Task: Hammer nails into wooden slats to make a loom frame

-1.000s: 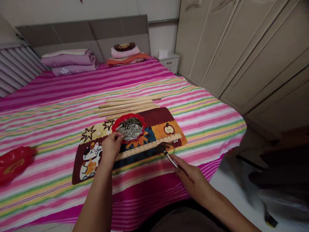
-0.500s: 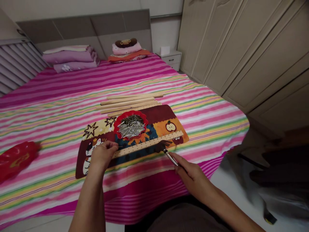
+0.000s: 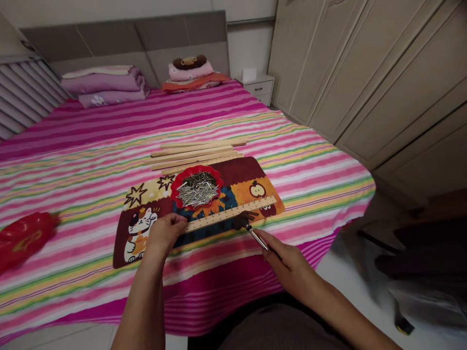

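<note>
A pale wooden strip [image 3: 213,219] dotted with holes lies slantwise across a printed mat [image 3: 120,243]; thin nails stand up along part of it. The thumb and fingers of my left hand [image 3: 168,233] are pinched at its left end, around what looks like a nail, mostly hidden by the fingertips. My right hand [image 3: 288,262] grips a hammer [image 3: 258,237] with a shiny metal shaft, its dark head low beside the strip's near edge. Just beyond the strip, a red scalloped bowl [image 3: 175,198] holds a heap of loose silver nails [image 3: 199,190].
Several more wooden strips [image 3: 193,156] lie behind the mat on the striped bedspread [image 3: 310,160]. A red plastic bag-like item [image 3: 27,238] is at far left. Folded bedding [image 3: 105,85] is stacked by the headboard. Wardrobe doors [image 3: 365,73] stand to the right.
My left hand has shifted right and slightly up, onto the strip's left end, and more of the cat print shows. My right hand and the hammer have barely moved.
</note>
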`<state>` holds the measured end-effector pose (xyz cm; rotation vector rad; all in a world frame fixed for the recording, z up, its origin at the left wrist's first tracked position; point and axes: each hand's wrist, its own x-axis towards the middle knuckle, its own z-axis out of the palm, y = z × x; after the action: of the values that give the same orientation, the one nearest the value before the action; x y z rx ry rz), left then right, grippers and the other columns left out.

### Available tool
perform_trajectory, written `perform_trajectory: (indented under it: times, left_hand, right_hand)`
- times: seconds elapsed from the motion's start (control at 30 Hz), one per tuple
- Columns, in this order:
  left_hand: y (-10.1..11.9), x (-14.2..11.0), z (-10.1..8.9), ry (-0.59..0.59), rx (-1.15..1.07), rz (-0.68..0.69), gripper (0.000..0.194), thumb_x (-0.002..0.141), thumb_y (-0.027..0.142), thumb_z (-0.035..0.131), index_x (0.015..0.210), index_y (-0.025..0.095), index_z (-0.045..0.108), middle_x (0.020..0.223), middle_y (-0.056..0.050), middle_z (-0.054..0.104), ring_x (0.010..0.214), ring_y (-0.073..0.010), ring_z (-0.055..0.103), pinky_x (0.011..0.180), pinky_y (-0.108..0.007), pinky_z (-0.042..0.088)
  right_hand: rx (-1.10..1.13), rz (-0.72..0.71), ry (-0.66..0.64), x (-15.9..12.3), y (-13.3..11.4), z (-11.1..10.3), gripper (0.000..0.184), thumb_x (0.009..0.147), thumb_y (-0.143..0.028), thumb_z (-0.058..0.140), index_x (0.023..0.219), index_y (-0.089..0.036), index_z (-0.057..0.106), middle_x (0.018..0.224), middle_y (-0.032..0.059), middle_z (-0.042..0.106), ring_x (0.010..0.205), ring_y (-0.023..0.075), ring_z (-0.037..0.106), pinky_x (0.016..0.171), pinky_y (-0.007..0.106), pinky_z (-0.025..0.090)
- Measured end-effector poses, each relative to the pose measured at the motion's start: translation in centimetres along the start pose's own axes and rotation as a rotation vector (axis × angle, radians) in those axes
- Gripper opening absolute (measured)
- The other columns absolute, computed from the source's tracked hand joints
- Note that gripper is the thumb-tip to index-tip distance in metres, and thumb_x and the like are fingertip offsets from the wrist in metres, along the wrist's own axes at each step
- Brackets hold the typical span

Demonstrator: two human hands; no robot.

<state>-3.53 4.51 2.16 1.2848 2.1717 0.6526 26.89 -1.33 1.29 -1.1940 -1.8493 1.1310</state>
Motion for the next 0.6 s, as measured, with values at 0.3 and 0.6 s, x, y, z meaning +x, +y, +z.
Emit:
perform_trajectory:
  times: [0.3, 0.6]
  left_hand:
    - [2.0, -0.2, 0.8, 0.099, 0.277, 0.027, 0.006, 0.057, 0.028, 0.058, 0.053, 0.025, 0.060, 0.052, 0.001, 0.061, 0.054, -0.0174, 0.055, 0.054, -0.027, 0.034]
    - [0.7, -1.1, 2.6, 0.111, 0.002, -0.028, 0.017, 0.062, 0.037, 0.061, 0.068, 0.023, 0.068, 0.061, 0.002, 0.066, 0.060, -0.0171, 0.058, 0.059, -0.027, 0.039]
  right_hand:
    - [-0.003, -0.026, -0.016, -0.1, 0.0, 0.3, 0.045, 0.093, -0.017, 0.042, 0.137, -0.016, 0.048, 0.118, 0.0086, 0.069, 0.106, 0.0184, 0.066, 0.089, 0.029, 0.054]
    - [-0.003, -0.039, -0.038, 0.4, -0.7, 0.8, 0.045, 0.093, -0.017, 0.042, 0.137, -0.020, 0.047, 0.113, 0.0070, 0.071, 0.103, 0.0195, 0.066, 0.092, 0.035, 0.053]
